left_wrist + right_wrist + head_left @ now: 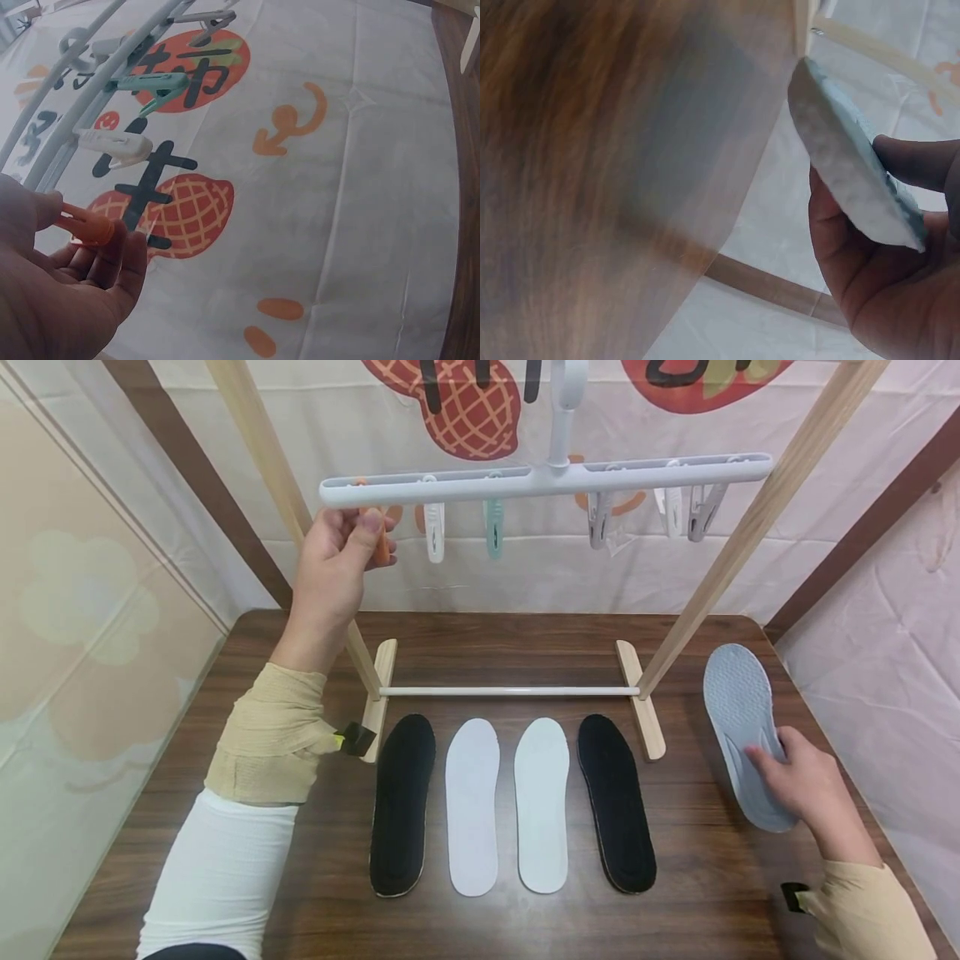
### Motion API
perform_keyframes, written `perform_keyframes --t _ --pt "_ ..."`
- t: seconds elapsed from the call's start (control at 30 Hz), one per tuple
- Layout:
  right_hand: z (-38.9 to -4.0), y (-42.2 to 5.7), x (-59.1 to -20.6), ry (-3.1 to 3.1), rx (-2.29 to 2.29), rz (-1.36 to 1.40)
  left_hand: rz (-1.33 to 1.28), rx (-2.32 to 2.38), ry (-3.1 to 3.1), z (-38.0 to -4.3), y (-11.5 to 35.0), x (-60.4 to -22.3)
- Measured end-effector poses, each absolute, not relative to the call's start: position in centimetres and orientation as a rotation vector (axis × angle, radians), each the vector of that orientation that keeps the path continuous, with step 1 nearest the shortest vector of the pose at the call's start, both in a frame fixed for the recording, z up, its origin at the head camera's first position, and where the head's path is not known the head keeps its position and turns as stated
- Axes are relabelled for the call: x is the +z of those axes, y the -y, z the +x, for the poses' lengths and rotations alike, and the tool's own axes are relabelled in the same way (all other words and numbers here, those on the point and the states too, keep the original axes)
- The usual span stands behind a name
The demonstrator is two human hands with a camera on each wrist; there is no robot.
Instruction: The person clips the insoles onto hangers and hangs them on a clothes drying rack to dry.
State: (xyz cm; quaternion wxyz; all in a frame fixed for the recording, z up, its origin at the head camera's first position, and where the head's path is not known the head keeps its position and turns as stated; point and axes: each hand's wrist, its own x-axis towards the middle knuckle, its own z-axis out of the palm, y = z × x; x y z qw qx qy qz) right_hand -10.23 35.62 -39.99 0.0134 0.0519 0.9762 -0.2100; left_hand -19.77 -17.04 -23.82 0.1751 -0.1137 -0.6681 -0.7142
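Observation:
My left hand (pixel 333 556) pinches an orange clothespin (pixel 382 545) hanging at the left end of a pale plastic hanger bar (pixel 480 483). In the left wrist view the thumb and fingers close on the orange clothespin (pixel 86 225). Over at the right of the table, my right hand (pixel 810 781) grips a grey-blue insole (pixel 738 702), thumb on its upper face. The right wrist view shows that insole (pixel 847 157) edge-on, its pale underside toward the camera and the fingers beneath it.
Several white, teal and grey clothespins (pixel 494 527) hang along the bar. A wooden rack (pixel 750 527) stands on the brown table (pixel 697 893). Before it lie a black insole (pixel 402 810), a white insole (pixel 472 810), another white insole (pixel 542 810) and another black insole (pixel 617 810).

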Motion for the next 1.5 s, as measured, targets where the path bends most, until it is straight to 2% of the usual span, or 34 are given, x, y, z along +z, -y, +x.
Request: perform_keyframes --t 0.6,1.5 --pt "-9.2 -33.1 -38.6 -3.086 -0.729 -0.011 -0.326 -2.037 1.858 -19.6 17.3 -24.6" --pt "-10.0 -28.1 -36.9 -3.077 -0.801 -0.181 -0.377 -2.021 1.883 -19.8 17.1 -24.6"
